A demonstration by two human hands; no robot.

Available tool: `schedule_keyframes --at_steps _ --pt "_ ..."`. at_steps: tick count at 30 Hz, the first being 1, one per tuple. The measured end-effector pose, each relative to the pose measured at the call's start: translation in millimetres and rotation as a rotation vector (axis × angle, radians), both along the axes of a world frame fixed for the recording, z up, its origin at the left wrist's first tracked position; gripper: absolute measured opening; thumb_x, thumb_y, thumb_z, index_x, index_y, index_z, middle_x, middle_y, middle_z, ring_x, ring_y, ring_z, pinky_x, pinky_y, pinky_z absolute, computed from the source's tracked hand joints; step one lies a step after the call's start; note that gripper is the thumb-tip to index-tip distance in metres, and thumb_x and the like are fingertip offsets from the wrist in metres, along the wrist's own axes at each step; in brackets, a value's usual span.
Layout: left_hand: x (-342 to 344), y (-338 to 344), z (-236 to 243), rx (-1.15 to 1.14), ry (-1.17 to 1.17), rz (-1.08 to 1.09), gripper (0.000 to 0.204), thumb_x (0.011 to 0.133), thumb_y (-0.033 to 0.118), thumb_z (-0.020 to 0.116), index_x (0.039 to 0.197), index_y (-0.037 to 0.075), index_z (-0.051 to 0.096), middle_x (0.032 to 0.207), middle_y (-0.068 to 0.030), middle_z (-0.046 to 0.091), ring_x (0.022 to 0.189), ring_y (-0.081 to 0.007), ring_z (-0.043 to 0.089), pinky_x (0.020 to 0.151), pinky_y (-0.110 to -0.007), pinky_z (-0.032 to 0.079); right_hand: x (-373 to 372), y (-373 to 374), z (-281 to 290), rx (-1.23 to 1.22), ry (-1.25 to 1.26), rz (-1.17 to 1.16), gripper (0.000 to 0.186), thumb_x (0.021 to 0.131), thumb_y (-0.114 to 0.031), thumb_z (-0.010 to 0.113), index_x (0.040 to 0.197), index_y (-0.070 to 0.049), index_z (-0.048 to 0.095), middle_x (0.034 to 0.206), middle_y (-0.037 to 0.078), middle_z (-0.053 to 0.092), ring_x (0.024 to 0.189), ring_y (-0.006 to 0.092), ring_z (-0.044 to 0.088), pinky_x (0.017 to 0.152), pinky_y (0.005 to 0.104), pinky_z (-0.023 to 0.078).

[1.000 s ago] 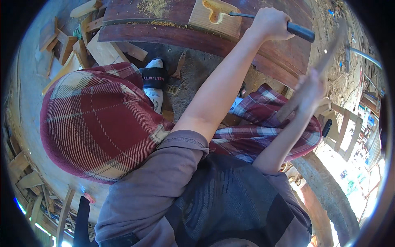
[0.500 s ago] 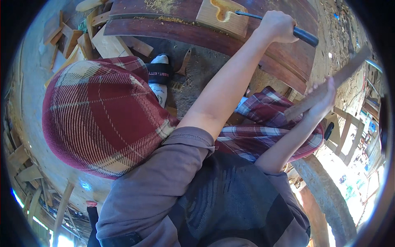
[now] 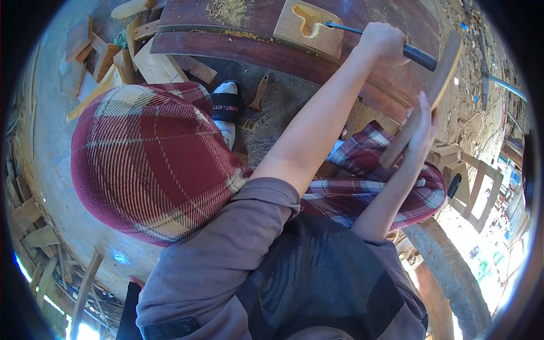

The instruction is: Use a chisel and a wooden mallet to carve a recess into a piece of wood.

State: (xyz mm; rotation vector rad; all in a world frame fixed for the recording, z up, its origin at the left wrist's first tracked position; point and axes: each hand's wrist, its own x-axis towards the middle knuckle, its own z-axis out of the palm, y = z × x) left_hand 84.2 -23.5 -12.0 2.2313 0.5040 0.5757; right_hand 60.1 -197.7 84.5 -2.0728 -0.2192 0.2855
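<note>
My left hand (image 3: 381, 44) grips the black handle of a long chisel (image 3: 421, 57). The chisel's blade tip rests in the curved, hollowed recess of a pale wooden block (image 3: 306, 45), which lies on the reddish wooden bench (image 3: 232, 48). My right hand (image 3: 420, 124) holds a long wooden stick (image 3: 445, 71) upright at a slant, fingers partly extended along it; the stick's upper part is right beside the end of the chisel handle, and I cannot tell whether they touch. Wood shavings (image 3: 224, 12) lie on the bench to the left of the block.
Plaid-covered legs (image 3: 147, 164) are under me, with a sandalled foot (image 3: 226, 110) beside a paintbrush (image 3: 259, 90). Offcuts (image 3: 158, 65) are heaped left of the bench. A grey slab (image 3: 453, 272) is at right, a metal tube (image 3: 504, 85) beyond the bench, and more scrap wood (image 3: 37, 238) at far left.
My right hand and stick have swung, the stick moving from low at the right to a steeper slant, left of where it was half a second ago, beside the chisel handle. My left hand keeps its grip.
</note>
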Motion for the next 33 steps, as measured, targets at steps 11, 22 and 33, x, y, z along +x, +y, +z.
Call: schedule_keyframes --at_steps 11,22,33 --pt "-3.3 6.1 -1.1 0.010 0.067 -0.022 0.028 0.069 0.045 0.067 0.079 0.020 0.073 0.074 -0.0098 0.068 0.075 -0.0304 0.067 0.072 -0.040 0.053 5.5 -1.0 -3.3 0.018 0.050 0.046 0.044 0.081 -0.038 0.070 0.103 -0.001 0.056 0.066 0.003 0.052 0.047 0.0090 0.049 0.041 0.0230 0.041" --pt "-3.5 4.4 -3.7 0.044 0.116 -0.043 0.027 0.069 0.044 0.068 0.081 0.020 0.073 0.075 -0.0089 0.069 0.077 -0.0285 0.068 0.073 -0.040 0.053 8.5 -5.1 -2.7 -0.051 0.049 0.013 0.044 0.083 -0.043 0.067 0.101 -0.005 0.054 0.063 0.001 0.052 0.047 0.0095 0.050 0.041 0.0229 0.040" --pt "-16.5 8.0 10.2 0.034 -0.117 0.076 0.023 0.068 0.041 0.068 0.075 0.019 0.071 0.069 -0.0069 0.067 0.071 -0.0278 0.066 0.069 -0.040 0.052 15.0 -18.4 18.2 0.043 -0.013 -0.115 0.037 0.084 -0.036 0.068 0.098 -0.003 0.058 0.067 0.002 0.052 0.055 0.0091 0.051 0.050 0.0220 0.040"
